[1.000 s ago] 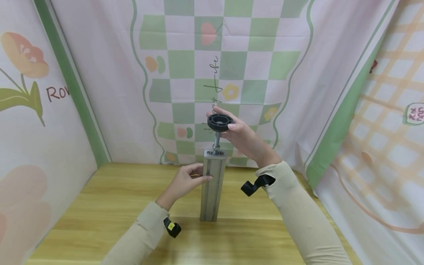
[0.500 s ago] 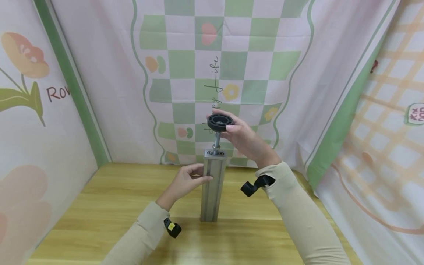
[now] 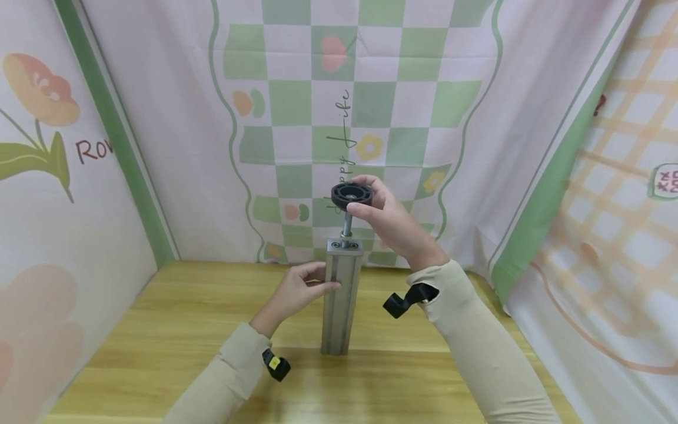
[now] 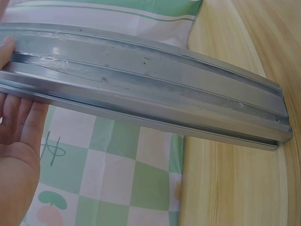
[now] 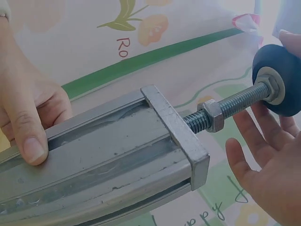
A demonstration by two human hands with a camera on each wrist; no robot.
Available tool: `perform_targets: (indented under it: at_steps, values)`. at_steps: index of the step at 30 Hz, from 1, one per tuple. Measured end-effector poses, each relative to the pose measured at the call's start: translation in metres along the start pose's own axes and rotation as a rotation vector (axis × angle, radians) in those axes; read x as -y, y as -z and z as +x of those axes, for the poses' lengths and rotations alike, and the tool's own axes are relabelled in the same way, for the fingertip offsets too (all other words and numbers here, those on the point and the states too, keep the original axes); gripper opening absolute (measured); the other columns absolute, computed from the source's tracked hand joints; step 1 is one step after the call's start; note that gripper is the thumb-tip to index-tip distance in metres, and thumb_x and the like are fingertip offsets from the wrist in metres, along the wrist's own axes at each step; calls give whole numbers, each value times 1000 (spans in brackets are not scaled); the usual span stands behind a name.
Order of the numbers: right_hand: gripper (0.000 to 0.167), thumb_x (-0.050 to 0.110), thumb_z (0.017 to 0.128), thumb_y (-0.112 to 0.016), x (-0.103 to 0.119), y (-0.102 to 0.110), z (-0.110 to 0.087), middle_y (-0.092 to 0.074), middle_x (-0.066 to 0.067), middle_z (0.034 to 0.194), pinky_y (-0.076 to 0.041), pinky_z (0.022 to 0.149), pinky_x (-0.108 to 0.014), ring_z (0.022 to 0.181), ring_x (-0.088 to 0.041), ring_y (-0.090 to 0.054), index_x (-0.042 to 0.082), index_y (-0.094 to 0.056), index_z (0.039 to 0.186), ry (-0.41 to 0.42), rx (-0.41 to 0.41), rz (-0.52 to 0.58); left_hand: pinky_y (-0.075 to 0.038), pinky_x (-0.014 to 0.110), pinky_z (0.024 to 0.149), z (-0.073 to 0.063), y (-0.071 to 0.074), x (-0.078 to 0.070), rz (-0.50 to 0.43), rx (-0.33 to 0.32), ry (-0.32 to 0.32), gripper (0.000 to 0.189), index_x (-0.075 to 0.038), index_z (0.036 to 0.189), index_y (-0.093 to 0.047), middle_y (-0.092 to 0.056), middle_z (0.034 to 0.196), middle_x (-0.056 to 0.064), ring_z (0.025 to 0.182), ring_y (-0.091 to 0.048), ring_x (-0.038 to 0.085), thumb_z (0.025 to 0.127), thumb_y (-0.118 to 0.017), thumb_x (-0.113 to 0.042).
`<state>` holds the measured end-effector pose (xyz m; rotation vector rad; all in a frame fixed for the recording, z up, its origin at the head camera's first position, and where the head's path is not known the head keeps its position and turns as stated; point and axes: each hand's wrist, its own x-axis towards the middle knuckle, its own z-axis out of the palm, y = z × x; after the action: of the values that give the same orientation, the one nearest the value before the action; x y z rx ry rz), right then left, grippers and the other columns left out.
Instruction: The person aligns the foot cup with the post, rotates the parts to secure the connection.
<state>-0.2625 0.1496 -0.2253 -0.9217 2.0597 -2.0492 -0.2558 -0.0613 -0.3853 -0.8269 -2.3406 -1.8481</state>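
An aluminium profile (image 3: 339,306) stands upright on the wooden table, a metal end plate (image 3: 344,247) fixed across its top. Out of that plate rises the threaded rod of a levelling foot (image 5: 247,100), whose round black base (image 3: 343,203) faces up. A hex nut (image 5: 215,115) sits on the rod a little above the plate. My left hand (image 3: 296,291) grips the profile near its upper part, thumb on the near face and fingers behind. My right hand (image 3: 394,224) holds the black base by its rim, thumb at the front and fingers on the far side.
The wooden table (image 3: 212,330) carries the profile near its middle. Behind it hangs a green-and-white checked cloth (image 3: 371,106), with printed curtains (image 3: 604,247) at both sides. A black wrist mount (image 3: 402,301) sticks out below the right sleeve.
The right thumb has moved left across the front of the black base, and the right fingers have drawn back to the right behind it. The left hand and the profile stay put.
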Motion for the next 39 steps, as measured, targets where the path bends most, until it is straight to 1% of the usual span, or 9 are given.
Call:
perform_targets:
  at_steps: [4, 9, 16, 20, 23, 26, 30, 33, 39]
  values:
    - [55, 12, 92, -64, 2, -4, -1, -50, -18, 138, -33, 112, -39, 126, -26, -50, 10, -33, 137, -42, -51, -37, -52, 31, 70, -1, 1, 1, 12, 6, -8, 24, -14, 83, -60, -61, 83, 4, 79, -63, 18, 90, -78, -29]
    - [57, 9, 89, -66, 2, -9, 0, -51, -18, 134, -36, 110, -40, 120, -24, -54, 9, -32, 134, -27, -86, -25, -55, 34, 74, -1, 1, 4, 10, 14, -22, 25, -16, 87, -64, -65, 87, 3, 86, -67, 18, 89, -78, -37]
    - [71, 17, 88, -72, 2, -12, 1, -46, -13, 137, -40, 107, -42, 119, -26, -53, 11, -31, 146, -2, -97, -93, -57, 35, 81, -1, 1, 5, -6, 23, -17, 20, -18, 95, -70, -70, 93, 1, 92, -69, 18, 89, -79, -35]
    - [79, 27, 88, -74, 2, -11, -1, -42, -11, 142, -40, 107, -45, 122, -28, -51, 17, -30, 152, 18, -54, -123, -57, 35, 80, -1, 1, 5, -4, 23, -20, 20, -18, 95, -70, -70, 92, 1, 91, -69, 18, 89, -79, -34]
    - [78, 33, 91, -67, -1, -8, -2, -41, -12, 146, -35, 111, -46, 128, -28, -48, 18, -27, 156, 46, -3, -121, -57, 36, 78, 0, 1, 5, -6, 21, -21, 20, -17, 94, -70, -69, 92, 2, 91, -69, 18, 89, -79, -34]
    - [82, 37, 91, -62, -4, -5, -1, -38, -18, 149, -30, 113, -48, 134, -29, -41, 12, -23, 159, 72, 51, -61, -57, 36, 78, 0, 1, 5, -10, 21, -15, 21, -17, 94, -69, -69, 92, 2, 91, -69, 18, 89, -79, -35]
    - [104, 52, 85, -71, -9, -3, 1, -29, -25, 156, -21, 115, -56, 142, -34, -30, 3, -15, 159, 89, 116, 72, -57, 35, 78, 1, 1, 5, -15, 20, -9, 22, -17, 94, -70, -69, 92, 2, 91, -70, 18, 88, -79, -36]
    - [117, 63, 80, -74, -11, -2, 1, -25, -25, 159, -15, 115, -61, 146, -34, -25, 2, -13, 159, 98, 146, 103, -57, 36, 78, 1, 1, 5, -12, 16, -16, 24, -16, 91, -68, -68, 90, 3, 90, -70, 19, 88, -79, -38]
    - [100, 54, 90, -67, -13, -2, 0, -22, -26, 160, -16, 116, -58, 147, -32, -25, 3, -15, 159, 124, 186, 132, -57, 35, 80, 2, 2, 5, -12, 18, -12, 25, -17, 92, -68, -68, 91, 2, 91, -70, 18, 87, -79, -39]
